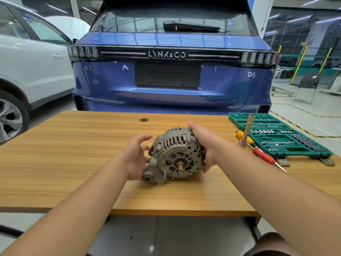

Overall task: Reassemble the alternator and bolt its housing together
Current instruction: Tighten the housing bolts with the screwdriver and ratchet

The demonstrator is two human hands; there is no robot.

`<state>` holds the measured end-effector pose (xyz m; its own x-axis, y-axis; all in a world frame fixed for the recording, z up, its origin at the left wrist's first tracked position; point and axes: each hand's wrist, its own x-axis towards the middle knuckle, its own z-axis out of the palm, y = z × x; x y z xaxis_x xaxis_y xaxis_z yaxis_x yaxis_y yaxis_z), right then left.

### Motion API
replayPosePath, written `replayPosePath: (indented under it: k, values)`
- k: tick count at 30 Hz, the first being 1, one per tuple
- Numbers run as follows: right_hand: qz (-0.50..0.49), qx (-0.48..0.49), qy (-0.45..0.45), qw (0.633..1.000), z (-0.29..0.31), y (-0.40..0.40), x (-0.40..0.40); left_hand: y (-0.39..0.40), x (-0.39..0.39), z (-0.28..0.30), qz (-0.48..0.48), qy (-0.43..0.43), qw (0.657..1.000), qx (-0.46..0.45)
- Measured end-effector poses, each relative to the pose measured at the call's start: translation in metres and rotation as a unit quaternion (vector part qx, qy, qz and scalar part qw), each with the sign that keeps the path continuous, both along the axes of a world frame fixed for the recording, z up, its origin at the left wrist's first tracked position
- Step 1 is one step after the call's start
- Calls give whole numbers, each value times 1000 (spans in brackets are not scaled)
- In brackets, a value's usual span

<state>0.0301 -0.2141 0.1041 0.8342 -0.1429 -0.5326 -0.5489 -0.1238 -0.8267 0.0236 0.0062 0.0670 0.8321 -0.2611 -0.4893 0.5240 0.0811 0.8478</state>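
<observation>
A grey alternator (pixel 177 154) lies on its side on the wooden table (pixel 73 154), its copper-coloured shaft end (pixel 180 166) pointing toward me. The two housing halves sit together, and a thin bolt (pixel 164 171) sticks out near the lower mounting ear. My right hand (pixel 208 143) wraps the alternator's right side, fingers over the top and thumb at the lower edge. My left hand (pixel 135 157) hovers at the left side with loosely curved fingers, its palm close to the mounting ear and holding nothing.
A green socket set case (pixel 287 137) lies open at the table's right end. A long chrome socket driver (pixel 246 132) stands beside it, with a yellow screwdriver (pixel 241 134) and a red one (pixel 263 156). A blue car (pixel 171 89) stands behind the table, a white car (pixel 27 71) to the left.
</observation>
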Motion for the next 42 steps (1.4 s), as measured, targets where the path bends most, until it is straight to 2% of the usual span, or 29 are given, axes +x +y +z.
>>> replayPosePath:
  k: [3, 8, 13, 22, 26, 32, 38, 42]
  values:
    - [8, -11, 12, 1000, -1, 9, -1, -15, 6, 5, 2, 20, 998, 52]
    - [12, 12, -25, 1000, -2, 17, -9, -41, 7, 5, 56, -45, 991, 112]
    - [2, 77, -99, 992, -11, 18, -6, -45, 6, 0, 67, -77, 989, 110]
    - [-18, 103, -210, 972, -34, 3, -22, -49, -4, -3, 82, -99, 988, 87]
    - [-43, 115, -254, 959, -41, 1, -30, -51, -8, -6, 95, -142, 982, 84]
    - [-88, 112, -312, 939, -56, 1, -38, -51, -10, -5, 112, -207, 961, 143]
    - [-98, 120, -336, 929, -61, 4, -33, -47, -6, -6, 104, -236, 955, 147]
    - [-87, 76, -390, 913, -70, 8, -33, -44, -4, -13, 108, -281, 943, 146]
